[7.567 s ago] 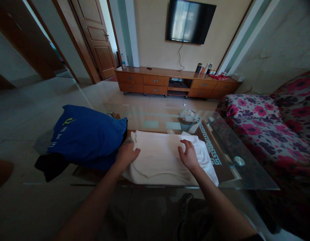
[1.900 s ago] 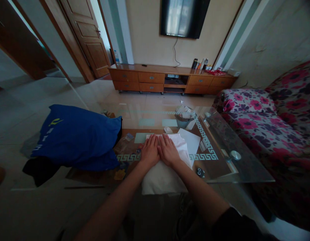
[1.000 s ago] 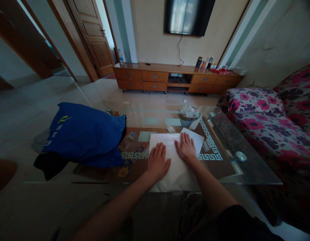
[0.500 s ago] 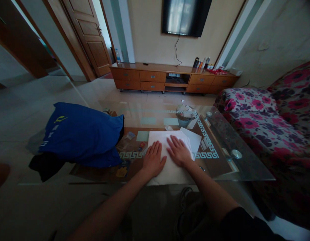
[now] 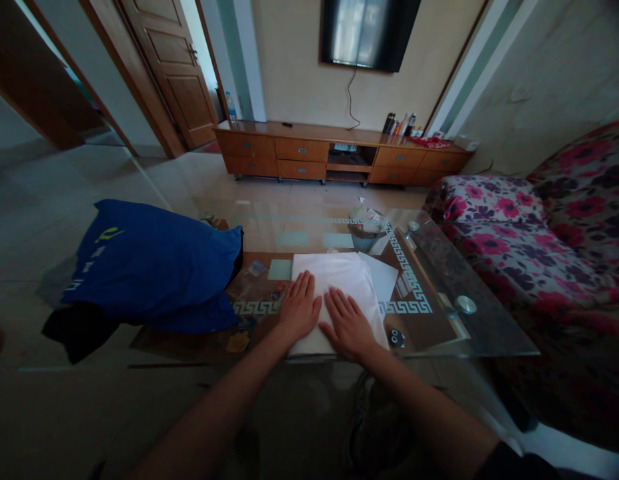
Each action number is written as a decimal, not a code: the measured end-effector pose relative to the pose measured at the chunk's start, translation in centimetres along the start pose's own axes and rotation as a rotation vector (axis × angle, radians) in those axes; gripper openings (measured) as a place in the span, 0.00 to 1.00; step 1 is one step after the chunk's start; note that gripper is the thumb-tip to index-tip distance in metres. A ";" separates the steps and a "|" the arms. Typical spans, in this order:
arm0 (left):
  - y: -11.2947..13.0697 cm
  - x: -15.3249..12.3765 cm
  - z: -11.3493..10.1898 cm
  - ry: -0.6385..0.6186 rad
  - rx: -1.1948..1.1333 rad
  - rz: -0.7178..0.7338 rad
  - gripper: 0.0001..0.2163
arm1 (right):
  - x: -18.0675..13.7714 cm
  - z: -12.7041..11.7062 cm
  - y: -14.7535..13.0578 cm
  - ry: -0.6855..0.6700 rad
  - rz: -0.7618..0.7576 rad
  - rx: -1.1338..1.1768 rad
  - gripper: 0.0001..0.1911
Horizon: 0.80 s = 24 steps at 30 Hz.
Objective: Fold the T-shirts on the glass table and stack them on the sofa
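A folded white cloth (image 5: pixel 334 280) lies on the glass coffee table (image 5: pixel 469 333), near its front edge. My left hand (image 5: pixel 298 309) rests flat on the cloth's near left part, fingers stretched out. My right hand (image 5: pixel 347 325) lies flat beside it on the near right part, fingers spread. Both palms press down on the fabric and hold nothing. A blue shirt (image 5: pixel 154 267) is heaped on the table's left end, over a dark garment (image 5: pixel 72 330).
A small basket (image 5: pixel 365 235) with crumpled paper stands behind the cloth. A floral sofa (image 5: pixel 529 227) runs along the right. A wooden TV cabinet (image 5: pixel 339 157) and wall TV (image 5: pixel 367 30) are at the far wall. Small cards (image 5: pixel 244 333) lie under the glass.
The white cloth has gone from a wide spread to a narrow fold. In the last second both flat hands slid back over it toward the near edge.
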<state>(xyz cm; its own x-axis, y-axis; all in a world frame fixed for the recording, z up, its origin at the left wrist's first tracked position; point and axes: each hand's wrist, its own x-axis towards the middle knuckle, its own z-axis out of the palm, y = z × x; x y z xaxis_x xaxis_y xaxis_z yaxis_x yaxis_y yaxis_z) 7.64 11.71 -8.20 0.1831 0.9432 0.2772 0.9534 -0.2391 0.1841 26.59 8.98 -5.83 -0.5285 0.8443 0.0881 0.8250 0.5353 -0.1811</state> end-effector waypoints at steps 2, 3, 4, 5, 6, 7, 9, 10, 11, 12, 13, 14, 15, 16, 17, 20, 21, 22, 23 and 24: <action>-0.3 0.1 -0.2 0.016 -0.027 0.009 0.28 | -0.6 -0.2 1.8 0.017 0.146 -0.044 0.38; -0.4 0.2 -0.3 0.027 -0.047 0.007 0.28 | -0.9 -0.3 2.8 0.029 0.223 -0.062 0.37; -0.4 0.2 -0.5 0.042 -0.069 -0.001 0.27 | -1.1 -0.4 3.7 0.037 0.286 -0.077 0.37; -0.4 0.2 -0.8 0.061 -0.089 -0.012 0.27 | -1.2 -0.5 4.5 0.042 0.331 -0.089 0.37; -0.3 0.1 -1.1 0.081 -0.105 -0.021 0.26 | -1.3 -0.5 4.9 0.045 0.361 -0.098 0.37; 0.0 -0.2 -1.4 0.096 -0.113 -0.021 0.24 | -1.3 -0.4 5.1 0.044 0.378 -0.107 0.37; 0.8 -1.2 -2.0 0.098 -0.111 0.002 0.23 | -1.0 -0.1 4.8 0.047 0.404 -0.129 0.38; 1.3 -1.9 -2.3 0.083 -0.105 0.019 0.23 | -0.7 0.1 4.4 0.053 0.420 -0.139 0.38; 1.9 -2.8 -2.4 0.059 -0.099 0.034 0.24 | -0.4 0.2 3.9 0.060 0.434 -0.145 0.39; 2.5 -3.8 -2.5 0.036 -0.098 0.039 0.26 | 0.1 0.3 3.4 0.068 0.441 -0.146 0.39; 3.0 -4.7 -2.6 0.008 -0.098 0.055 0.28 | 0.5 0.3 2.7 0.076 0.440 -0.142 0.40; 3.4 -5.5 -2.5 -0.014 -0.100 0.070 0.31 | 1.0 0.3 2.1 0.081 0.430 -0.133 0.40; 3.6 -6.1 -2.5 -0.037 -0.107 0.085 0.33 | 1.5 0.2 1.4 0.082 0.412 -0.120 0.40; 3.7 -6.5 -2.5 -0.061 -0.118 0.099 0.34 | 2.0 0.2 0.8 0.078 0.393 -0.102 0.40; 3.6 -6.7 -2.6 -0.086 -0.135 0.109 0.35 | 2.5 0.1 0.1 0.066 0.378 -0.081 0.40; 2.5 -6.0 -3.4 -0.173 -0.241 0.140 0.36 | 4.0 -0.1 -2.0 0.012 0.381 -0.010 0.38; 2.1 -5.5 -3.8 -0.187 -0.294 0.140 0.35 | 4.4 -0.1 -2.6 -0.006 0.393 0.012 0.37; 1.6 -4.9 -4.3 -0.181 -0.348 0.119 0.32 | 4.9 -0.2 -3.2 -0.018 0.405 0.030 0.37; 1.1 -4.4 -4.8 -0.151 -0.396 0.075 0.28 | 5.3 -0.3 -3.7 -0.026 0.415 0.044 0.37; 0.6 -3.9 -5.4 -0.098 -0.431 0.013 0.23 | 5.7 -0.3 -4.2 -0.027 0.427 0.051 0.37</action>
<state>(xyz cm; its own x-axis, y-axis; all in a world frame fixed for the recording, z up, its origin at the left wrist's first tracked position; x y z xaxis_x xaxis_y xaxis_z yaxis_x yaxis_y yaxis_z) 6.19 6.69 -4.10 0.2363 0.9518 0.1954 0.7673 -0.3062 0.5635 20.15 11.59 -4.26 -0.1478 0.9885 -0.0310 0.9603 0.1360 -0.2435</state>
